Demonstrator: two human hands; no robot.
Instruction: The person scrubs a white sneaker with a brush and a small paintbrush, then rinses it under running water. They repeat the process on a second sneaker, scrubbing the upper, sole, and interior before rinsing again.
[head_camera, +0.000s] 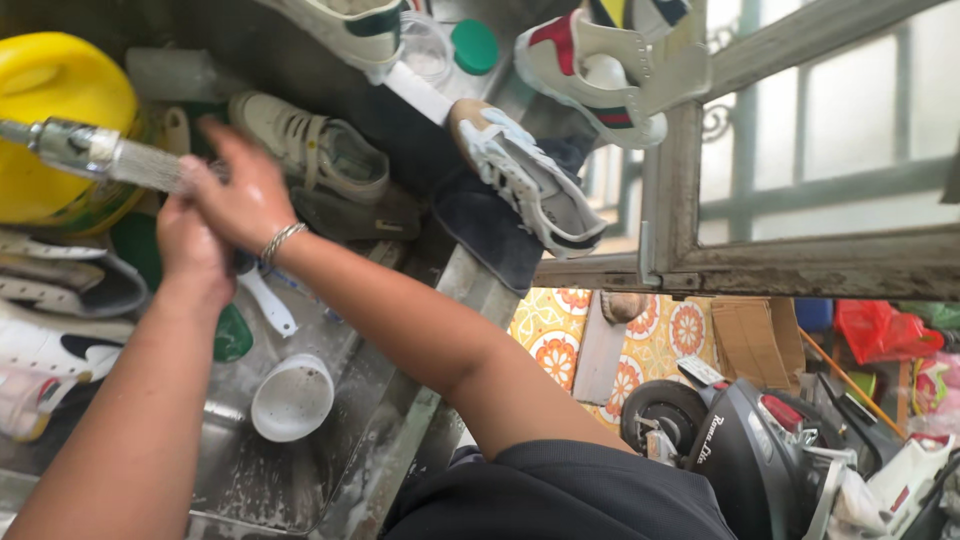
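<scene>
The two hands meet under running water at the left of the scene. The left hand (193, 250) is curled with its back to the camera, and the right hand (240, 195), with a metal bracelet (281, 241) at the wrist, lies over it with fingers spread fairly wide. Neither seems to grip anything, though the palms are hidden, so I cannot tell for sure. The stream comes from a metal tap (75, 148) entering from the left edge and strikes the right hand at the knuckles. Wet hands like these will be slippery, so anything picked up next would want a full, closed grasp.

Just below the hands, in the steel sink (300, 480), lie a white brush handle (268, 300) and a white cup (292, 397) on its side. The cup looks light and stiff, easiest taken around its rim; the handle is narrow and probably slick. The sink floor is wet and streaked.

Left of the arms rest several white shoes (60, 345). Farther off sits a beige strapped shoe (310, 150), soft-sided and best held at the heel, and a yellow tub (55, 110) behind the tap. At the far right, a white laced sneaker (525, 180) leans on a dark cloth, with more sneakers (590, 70) above by the window frame (680, 200). Beyond are a patterned orange floor (560, 330) and a parked scooter (740, 440).
</scene>
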